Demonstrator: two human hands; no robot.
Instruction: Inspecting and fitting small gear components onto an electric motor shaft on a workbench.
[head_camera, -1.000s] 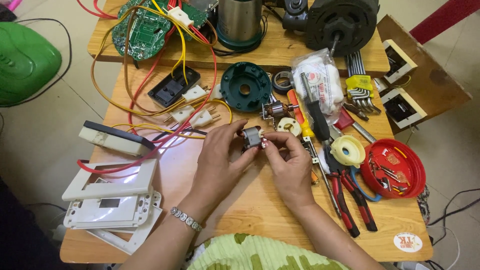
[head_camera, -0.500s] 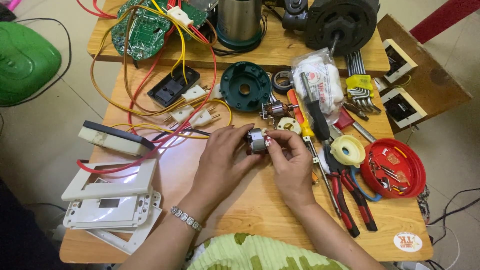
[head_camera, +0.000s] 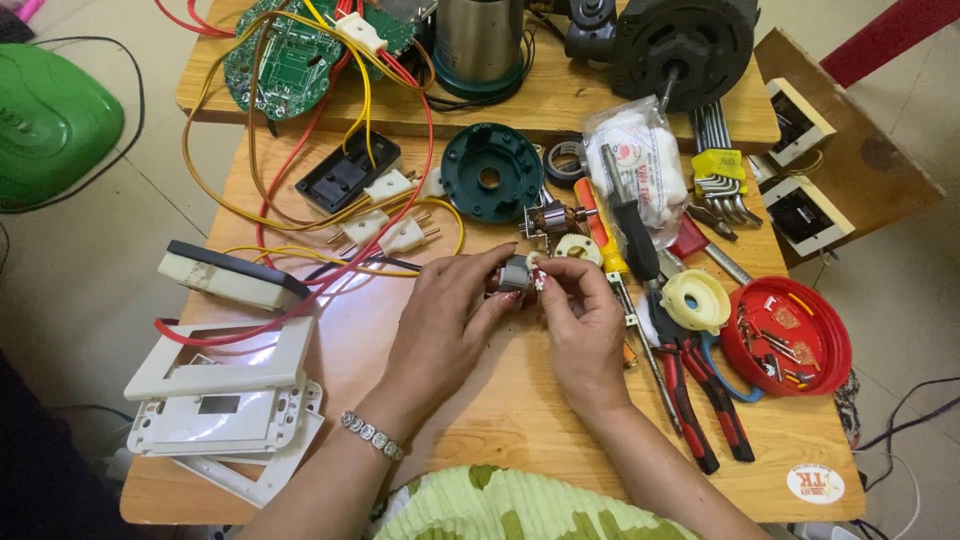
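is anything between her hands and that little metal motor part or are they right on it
Nothing visible is in the way. The left hand and right hand both pinch the small metal motor part directly with their fingertips, above the wooden table.

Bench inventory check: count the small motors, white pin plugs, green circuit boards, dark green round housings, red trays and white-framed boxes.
small metal motor: 1
white pin plugs: 3
green circuit board: 1
dark green round housing: 1
red tray: 1
white-framed boxes: 2
Total: 9
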